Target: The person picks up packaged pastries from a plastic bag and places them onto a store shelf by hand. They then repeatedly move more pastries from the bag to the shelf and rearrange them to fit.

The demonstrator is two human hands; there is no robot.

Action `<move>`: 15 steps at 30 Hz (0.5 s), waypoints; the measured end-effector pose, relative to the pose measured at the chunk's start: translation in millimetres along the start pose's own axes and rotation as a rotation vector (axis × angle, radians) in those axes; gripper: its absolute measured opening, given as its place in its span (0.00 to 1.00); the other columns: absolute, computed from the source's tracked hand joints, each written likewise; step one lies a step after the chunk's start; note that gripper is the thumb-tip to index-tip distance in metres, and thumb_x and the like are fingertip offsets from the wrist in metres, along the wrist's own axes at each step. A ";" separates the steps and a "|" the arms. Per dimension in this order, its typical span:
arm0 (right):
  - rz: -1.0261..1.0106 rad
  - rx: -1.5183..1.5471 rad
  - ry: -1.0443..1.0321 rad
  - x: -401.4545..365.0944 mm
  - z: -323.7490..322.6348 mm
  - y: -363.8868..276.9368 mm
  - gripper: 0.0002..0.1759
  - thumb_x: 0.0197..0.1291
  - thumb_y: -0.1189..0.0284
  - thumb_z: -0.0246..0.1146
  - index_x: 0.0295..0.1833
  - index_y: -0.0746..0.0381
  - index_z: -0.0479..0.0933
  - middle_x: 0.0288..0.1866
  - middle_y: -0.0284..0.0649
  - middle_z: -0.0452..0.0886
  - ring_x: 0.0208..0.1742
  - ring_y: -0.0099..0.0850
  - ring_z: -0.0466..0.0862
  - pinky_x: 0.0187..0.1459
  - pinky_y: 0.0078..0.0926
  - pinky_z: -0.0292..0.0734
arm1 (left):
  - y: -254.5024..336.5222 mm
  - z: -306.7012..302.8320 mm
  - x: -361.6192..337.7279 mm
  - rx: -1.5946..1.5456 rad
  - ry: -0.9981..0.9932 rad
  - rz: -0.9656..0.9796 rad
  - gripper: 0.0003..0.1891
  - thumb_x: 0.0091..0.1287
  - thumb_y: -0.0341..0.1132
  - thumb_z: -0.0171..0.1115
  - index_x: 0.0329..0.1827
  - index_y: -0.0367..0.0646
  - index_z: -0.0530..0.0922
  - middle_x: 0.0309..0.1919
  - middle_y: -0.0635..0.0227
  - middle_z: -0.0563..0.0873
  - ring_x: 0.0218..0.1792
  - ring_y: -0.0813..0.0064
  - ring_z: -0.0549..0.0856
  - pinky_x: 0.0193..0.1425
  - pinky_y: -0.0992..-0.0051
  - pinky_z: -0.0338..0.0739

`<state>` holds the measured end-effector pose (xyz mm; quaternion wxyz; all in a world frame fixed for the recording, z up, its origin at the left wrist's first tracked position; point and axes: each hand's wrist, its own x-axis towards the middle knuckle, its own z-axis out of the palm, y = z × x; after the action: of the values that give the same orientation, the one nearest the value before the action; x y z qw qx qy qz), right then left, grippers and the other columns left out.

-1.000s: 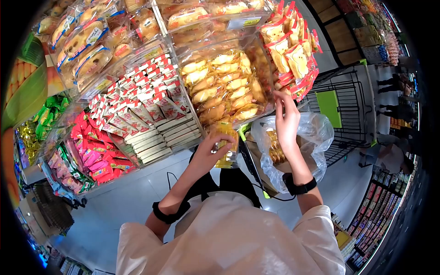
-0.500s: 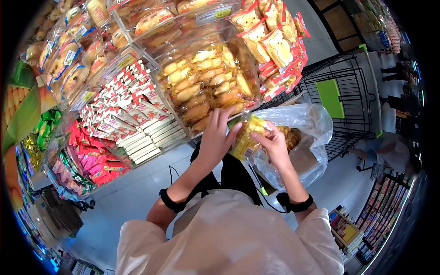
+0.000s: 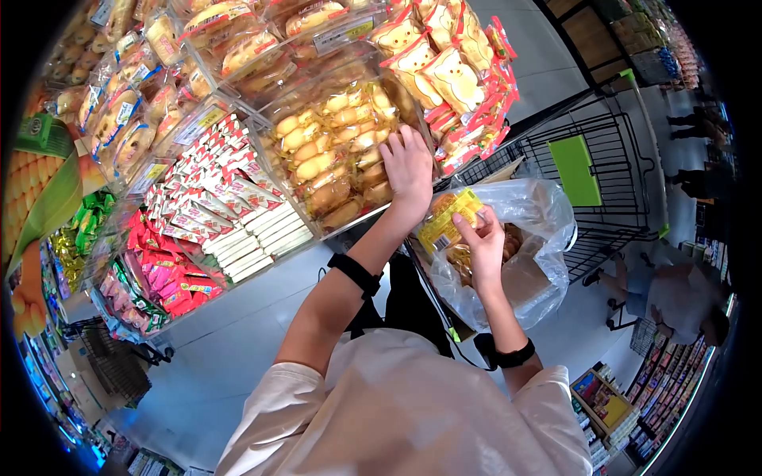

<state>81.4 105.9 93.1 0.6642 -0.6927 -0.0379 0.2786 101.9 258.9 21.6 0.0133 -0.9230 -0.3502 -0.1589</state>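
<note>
My left hand [image 3: 409, 168] is over the right side of a clear bin [image 3: 321, 232] of small golden bread rolls in clear wrappers [image 3: 324, 164]. Its fingers are apart and reach down onto the wrapped rolls; the fingertips are partly hidden. My right hand [image 3: 484, 247] pinches a yellow-labelled packet of bread [image 3: 448, 218] between thumb and fingers. This packet is above the opening of a clear plastic bag [image 3: 548, 210], where more wrapped bread [image 3: 512, 242] shows.
The bag rests by a black wire shopping cart [image 3: 611, 170] with a green panel [image 3: 575, 170]. Red-edged bear-face bread packets [image 3: 456, 79] hang beside the bin. White-and-red packets [image 3: 214, 178] fill the neighbouring bin. Another person [image 3: 679, 297] is at the far right.
My left hand has left the yellow-labelled packet and moved up into the bread bin. My right hand keeps the packet, now turned with its label facing up.
</note>
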 end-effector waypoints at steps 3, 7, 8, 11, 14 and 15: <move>-0.039 -0.024 0.000 2.5 4.1 -3.5 0.11 0.57 0.77 0.65 0.44 0.65 0.73 0.36 0.32 0.81 0.29 0.13 0.76 0.30 0.12 0.71 | -3.4 6.5 9.5 0.041 0.055 -0.015 0.05 0.57 0.29 0.55 0.35 0.42 0.75 0.37 0.66 0.72 0.40 0.67 0.74 0.43 0.63 0.68; 0.004 0.050 -0.020 7.2 1.6 -14.0 0.12 0.57 0.78 0.64 0.46 0.64 0.71 0.37 0.34 0.82 0.29 0.14 0.77 0.31 0.13 0.72 | -14.3 -2.1 12.4 -0.011 -0.095 0.061 0.10 0.57 0.33 0.57 0.42 0.42 0.77 0.42 0.66 0.74 0.44 0.67 0.74 0.47 0.66 0.69; 0.037 0.097 -0.032 8.7 2.1 -17.0 0.12 0.57 0.79 0.64 0.46 0.64 0.70 0.37 0.34 0.82 0.29 0.15 0.77 0.31 0.13 0.72 | -21.5 -8.0 11.7 -0.133 -0.113 0.103 0.12 0.56 0.33 0.59 0.42 0.42 0.77 0.43 0.66 0.74 0.45 0.66 0.74 0.48 0.66 0.69; 0.056 0.109 -0.021 13.3 -6.5 -4.6 0.14 0.57 0.79 0.64 0.48 0.64 0.69 0.39 0.36 0.82 0.30 0.15 0.77 0.33 0.14 0.73 | -50.0 -47.5 3.5 -0.471 -0.235 0.215 0.19 0.54 0.35 0.65 0.49 0.39 0.75 0.46 0.61 0.74 0.52 0.61 0.72 0.53 0.65 0.68; -0.055 -0.072 -0.008 11.1 -7.5 -6.0 0.16 0.57 0.79 0.64 0.50 0.64 0.70 0.38 0.34 0.81 0.32 0.15 0.76 0.34 0.14 0.72 | -71.1 -61.4 -14.1 -0.543 -0.118 0.334 0.18 0.55 0.35 0.64 0.48 0.40 0.75 0.46 0.62 0.74 0.51 0.62 0.73 0.52 0.65 0.68; -0.112 -0.158 -0.003 9.6 -7.4 -6.9 0.17 0.57 0.79 0.64 0.51 0.64 0.70 0.38 0.34 0.81 0.33 0.14 0.76 0.34 0.14 0.72 | -76.4 -57.6 -24.4 -0.598 -0.104 0.307 0.18 0.56 0.34 0.63 0.49 0.40 0.75 0.46 0.63 0.75 0.49 0.62 0.73 0.52 0.66 0.68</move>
<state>94.9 104.1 96.1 0.6221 -0.7392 -0.0994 0.2381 18.6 293.0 62.3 -0.2520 -0.9348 -0.1455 -0.2035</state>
